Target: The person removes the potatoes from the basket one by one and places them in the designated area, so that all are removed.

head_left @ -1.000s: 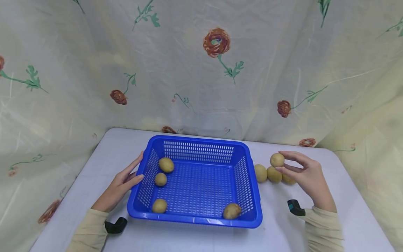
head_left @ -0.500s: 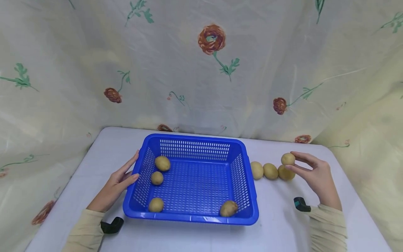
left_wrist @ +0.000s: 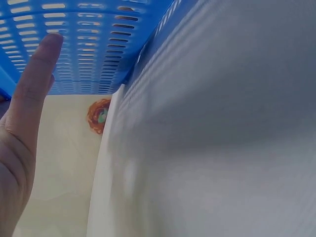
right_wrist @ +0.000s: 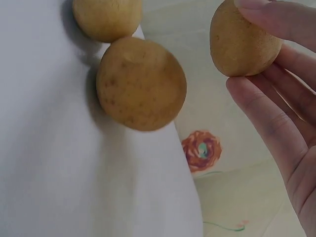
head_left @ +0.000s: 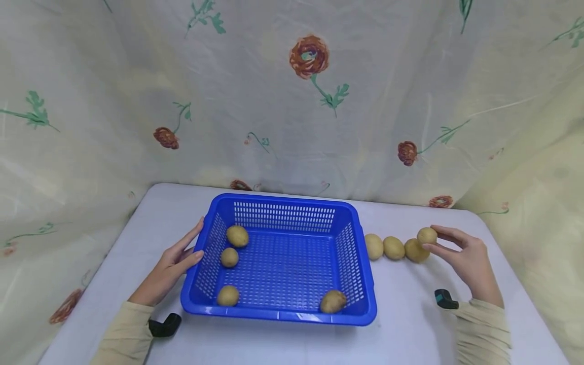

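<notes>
The right hand (head_left: 467, 256) pinches a potato (head_left: 427, 235) just above the row of potatoes (head_left: 395, 248) beside the basket (head_left: 279, 315), whose wall the flat, straight-fingered left hand (head_left: 172, 263) touches; so light a fingertip grip could let it slip and roll off the table (head_left: 406, 329).

Both forearms reach forward over the tabletop, hands set wide apart.

The left hand (head_left: 171, 263) lies toward the left edge with its fingers (left_wrist: 37, 74) straight and together, pointing to the far edge, the thumb spread slightly off to the side; its fingertips press flat against the side of the blue basket (head_left: 351, 314). The right hand (head_left: 465, 256) is raised near the far right corner, wrist bent a little, pinching a potato (head_left: 427, 235) between the thumb and the tips of its curled fingers (right_wrist: 269, 116). Cream sleeves cover both forearms down to the wrists, each with a dark wrist-worn device.
</notes>
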Demonstrator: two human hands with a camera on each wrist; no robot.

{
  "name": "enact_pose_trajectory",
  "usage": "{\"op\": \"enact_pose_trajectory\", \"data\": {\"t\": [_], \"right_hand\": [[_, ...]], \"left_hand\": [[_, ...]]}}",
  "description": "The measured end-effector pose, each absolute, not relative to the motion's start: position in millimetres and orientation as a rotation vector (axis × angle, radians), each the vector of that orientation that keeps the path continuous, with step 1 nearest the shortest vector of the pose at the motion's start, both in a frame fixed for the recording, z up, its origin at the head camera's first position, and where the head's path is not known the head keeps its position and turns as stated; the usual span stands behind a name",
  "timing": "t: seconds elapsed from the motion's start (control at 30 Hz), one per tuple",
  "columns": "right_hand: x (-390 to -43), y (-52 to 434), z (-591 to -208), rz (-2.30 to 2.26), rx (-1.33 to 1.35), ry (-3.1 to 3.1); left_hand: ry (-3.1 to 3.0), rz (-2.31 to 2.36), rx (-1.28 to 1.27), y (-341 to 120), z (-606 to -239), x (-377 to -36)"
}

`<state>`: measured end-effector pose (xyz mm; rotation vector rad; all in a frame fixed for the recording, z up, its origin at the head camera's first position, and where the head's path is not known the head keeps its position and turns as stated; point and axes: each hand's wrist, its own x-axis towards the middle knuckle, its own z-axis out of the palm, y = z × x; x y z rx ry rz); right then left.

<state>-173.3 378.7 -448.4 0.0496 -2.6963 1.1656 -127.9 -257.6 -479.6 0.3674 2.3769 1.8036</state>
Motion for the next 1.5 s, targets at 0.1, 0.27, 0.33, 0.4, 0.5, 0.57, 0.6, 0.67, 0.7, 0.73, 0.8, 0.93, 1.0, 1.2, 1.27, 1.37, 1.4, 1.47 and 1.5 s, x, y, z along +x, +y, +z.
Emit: {"op": "enact_pose_trajectory", "data": {"t": [0.1,0.27,0.33,0.4,0.5,0.57,0.6,0.67,0.7,0.73,0.8,0.93,1.0,1.2,1.27,1.37,1.4,1.47,1.5], "right_hand": [[-172,390,-453,1.159,0.044,-2.71],[-168,405,-455,1.124,0.028,-2.714],[-166,408,-455,1.107,0.02,-2.712],[-165,411,-455,1.099,0.021,-2.711],[-165,417,-459,1.094,0.035,-2.703],[-167,421,-464,1.093,0.037,-2.692],[-167,423,-466,1.093,0.037,-2.692],[-168,426,-470,1.089,0.022,-2.696],[-168,428,-472,1.087,0.012,-2.703],[-169,428,-474,1.079,0.003,-2.711],[-170,429,-477,1.051,-0.015,-2.738],[-172,429,-482,0.955,-0.03,-2.791],[-173,428,-484,0.927,-0.027,-2.808],[-175,425,-489,0.896,-0.017,-2.842],[-176,425,-491,0.887,-0.008,-2.843],[-176,425,-492,0.87,0.017,-2.843],[-176,425,-492,0.875,0.031,-2.84],[-176,425,-493,0.885,0.051,-2.841],[-176,425,-493,0.895,0.057,-2.839]], "left_hand": [[2.388,1.793,0.36,-256,-481,-128],[2.413,1.78,0.359,-254,-481,-127],[2.418,1.78,0.361,-255,-481,-127],[2.414,1.787,0.364,-255,-481,-127],[2.398,1.806,0.368,-255,-481,-127],[2.39,1.811,0.368,-255,-481,-127],[2.388,1.812,0.368,-255,-481,-127],[2.392,1.807,0.367,-255,-481,-127],[2.395,1.804,0.365,-255,-481,-127],[2.398,1.801,0.365,-256,-481,-127],[2.399,1.802,0.365,-256,-481,-127],[2.386,1.815,0.364,-256,-481,-126],[2.383,1.817,0.366,-256,-481,-126],[2.387,1.813,0.377,-256,-479,-126],[2.393,1.804,0.376,-257,-479,-127],[2.415,1.778,0.369,-257,-479,-127],[2.419,1.773,0.367,-258,-479,-127],[2.426,1.764,0.364,-258,-479,-127],[2.426,1.763,0.364,-258,-479,-127]]}}
